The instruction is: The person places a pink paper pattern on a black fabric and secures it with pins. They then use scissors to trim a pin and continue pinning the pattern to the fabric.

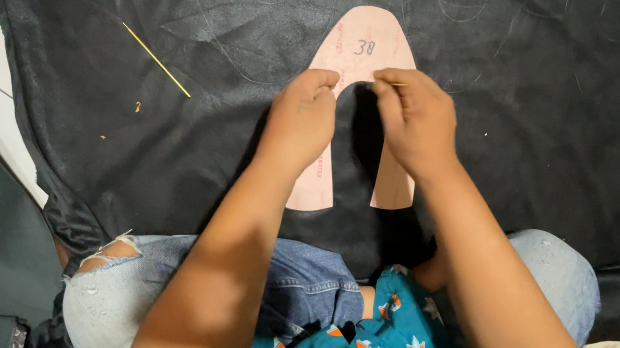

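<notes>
The pink card template (365,52) lies flat on the black fabric (188,0), under both hands. The left hand (304,113) presses its left leg down, fingers closed flat. The right hand (418,117) pinches a thin yellow marker (398,84), probably a pencil or stick, against the template's inner edge. A yellow stick (156,60) lies well left of the left hand.

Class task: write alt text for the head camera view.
Left hand presses a pink U-shaped paper pattern flat on black fabric; right hand pinches a thin yellow stick at its inner edge. Another yellow stick lies to the left.
</notes>
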The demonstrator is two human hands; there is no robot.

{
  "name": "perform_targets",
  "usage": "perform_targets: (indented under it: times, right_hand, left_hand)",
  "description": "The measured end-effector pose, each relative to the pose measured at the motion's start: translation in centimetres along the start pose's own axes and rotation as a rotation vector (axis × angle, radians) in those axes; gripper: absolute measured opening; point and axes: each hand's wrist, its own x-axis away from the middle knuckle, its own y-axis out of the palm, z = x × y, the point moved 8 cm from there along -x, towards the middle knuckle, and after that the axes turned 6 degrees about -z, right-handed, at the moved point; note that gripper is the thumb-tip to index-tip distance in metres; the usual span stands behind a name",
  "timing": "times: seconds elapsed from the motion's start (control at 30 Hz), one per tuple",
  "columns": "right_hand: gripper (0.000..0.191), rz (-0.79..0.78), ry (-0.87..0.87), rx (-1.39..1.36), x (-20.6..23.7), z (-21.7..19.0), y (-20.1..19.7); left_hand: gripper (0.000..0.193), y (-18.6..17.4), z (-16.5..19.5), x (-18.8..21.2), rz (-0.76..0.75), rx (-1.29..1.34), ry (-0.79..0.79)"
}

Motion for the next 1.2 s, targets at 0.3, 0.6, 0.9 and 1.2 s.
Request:
perform_targets:
  times: [0.3, 0.6, 0.9, 1.2]
  right_hand:
    - [0.017, -0.298, -0.188, 0.029, 3.7, -4.9, 2.9]
    - [0.022, -0.270, 0.222, 0.022, 12.2, 1.9, -2.6]
    - [0.030, -0.378, 0.244, 0.150, 15.1, 4.2, -3.0]
    - [0.038, -0.530, 0.222, -0.244, 17.8, 6.1, -5.3]
  left_hand:
    - [0.039, -0.4, -0.7, -0.3, -0.014, 0.229, -0.128]
    - [0.036, -2.6, 1.1, 4.8, 0.361, -0.410, 0.063]
    - [0.041, 2.0, -3.7, 9.4, 0.048, 0.370, -0.369]
    - [0.010, 3.9, -2.5, 15.3, -0.008, 0.523, -0.283]
